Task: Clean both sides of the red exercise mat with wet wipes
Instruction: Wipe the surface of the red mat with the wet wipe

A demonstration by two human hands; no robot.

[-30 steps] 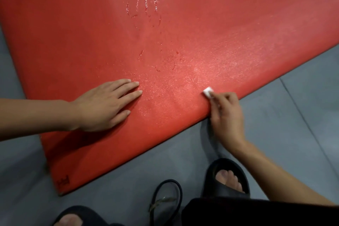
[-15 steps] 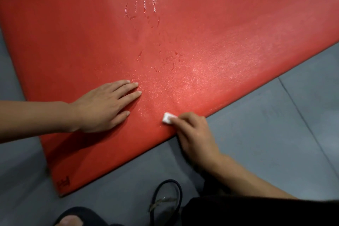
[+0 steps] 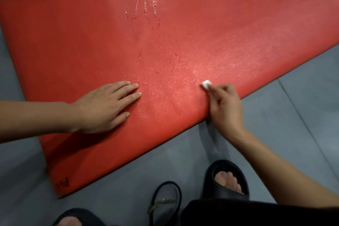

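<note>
**Wiping the near edge of the red mat**

A big flat red foam exercise mat (image 3: 183, 42) lies on the grey floor (image 3: 293, 124). It fills most of the view and runs off the top and right side.

The left hand (image 3: 104, 108) lies flat on the mat near its close edge. Its fingers are straight and spread a little, and they hold nothing. The palm is down on the red foam.

The right hand (image 3: 225, 104) is at the close edge of the mat, well apart from the left hand. Its fingers are curled and pinch a small folded white wet wipe (image 3: 206, 84). The wipe touches the mat just inside the edge. The heel of this hand hangs over the grey floor.

The mat looks shiny and wet between the two hands. Higher up there is a wet mark (image 3: 143, 13) shaped like fingers.

Down low are two black slide sandals, one on the right foot (image 3: 226, 180) and one on the left foot (image 3: 77, 218). A thin black loop of cord (image 3: 166, 200) lies on the floor between them.
</note>
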